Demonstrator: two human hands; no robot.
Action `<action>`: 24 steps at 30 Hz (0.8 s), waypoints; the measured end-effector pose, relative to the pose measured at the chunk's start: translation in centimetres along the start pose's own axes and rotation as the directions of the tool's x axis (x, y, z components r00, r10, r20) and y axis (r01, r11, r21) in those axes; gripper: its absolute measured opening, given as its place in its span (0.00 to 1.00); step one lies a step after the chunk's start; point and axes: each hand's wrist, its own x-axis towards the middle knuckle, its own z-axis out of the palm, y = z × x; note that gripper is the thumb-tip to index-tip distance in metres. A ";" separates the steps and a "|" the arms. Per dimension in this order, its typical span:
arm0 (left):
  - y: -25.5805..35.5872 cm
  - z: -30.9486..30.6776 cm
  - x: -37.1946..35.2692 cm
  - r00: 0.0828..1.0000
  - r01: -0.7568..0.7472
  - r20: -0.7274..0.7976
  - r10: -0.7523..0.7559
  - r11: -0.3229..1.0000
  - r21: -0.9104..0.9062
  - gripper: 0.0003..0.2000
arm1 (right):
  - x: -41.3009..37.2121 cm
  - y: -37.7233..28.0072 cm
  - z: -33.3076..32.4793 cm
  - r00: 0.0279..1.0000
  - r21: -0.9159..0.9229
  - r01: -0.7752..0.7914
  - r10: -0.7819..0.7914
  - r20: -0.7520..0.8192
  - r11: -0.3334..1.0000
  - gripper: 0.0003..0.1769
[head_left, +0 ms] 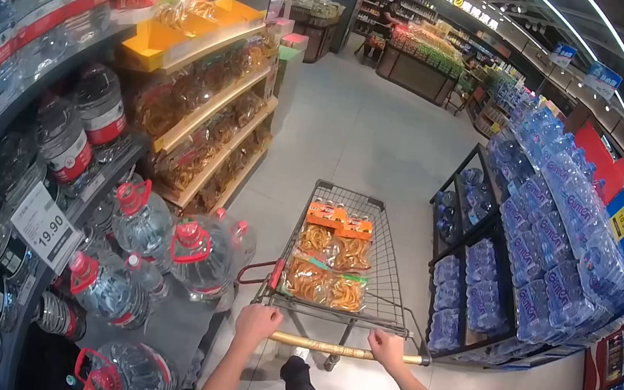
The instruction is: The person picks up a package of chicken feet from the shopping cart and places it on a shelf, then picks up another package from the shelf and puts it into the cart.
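A wire shopping cart (389, 277) stands in front of me, with a yellowish handle bar (325, 346) across its near end. My left hand (259, 323) is wrapped round the left end of the bar. Round its right part my right hand (386, 348) is closed. Inside the cart lie several clear bags of brown, curled snacks (308, 280), the farther ones with orange labels (327, 214).
Large water bottles (140, 221) and a 19.90 price sign (47, 227) are at the left, beyond them a snack shelf (214, 118). Stacked blue bottle packs (559, 234) line the right. Tiled floor (340, 118) runs ahead toward a produce stand (417, 75) and a person (389, 19).
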 end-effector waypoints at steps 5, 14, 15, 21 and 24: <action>-2.0 0.1 10.5 0.997 0.081 -0.022 -0.080 0.995 0.051 0.13 | 10.8 1.4 3.7 0.999 0.072 0.018 -0.014 -0.048 0.997 0.15; -3.0 0.5 23.6 0.982 0.177 0.063 -0.181 0.983 0.057 0.13 | 24.9 5.3 7.0 1.000 0.139 -0.023 0.020 0.020 0.990 0.15; -3.7 0.9 24.8 0.984 0.166 0.061 -0.169 0.985 0.056 0.13 | 26.5 5.5 7.6 0.997 0.119 -0.062 0.057 0.044 0.991 0.15; -6.9 1.3 30.6 0.991 0.131 0.003 -0.131 0.990 0.056 0.14 | 33.5 5.5 10.0 0.976 0.081 -0.164 0.150 0.160 0.983 0.15; -8.1 0.5 32.9 0.985 0.171 0.003 -0.171 0.982 0.084 0.13 | 36.2 4.9 11.3 0.974 0.034 -0.155 0.147 0.175 0.987 0.15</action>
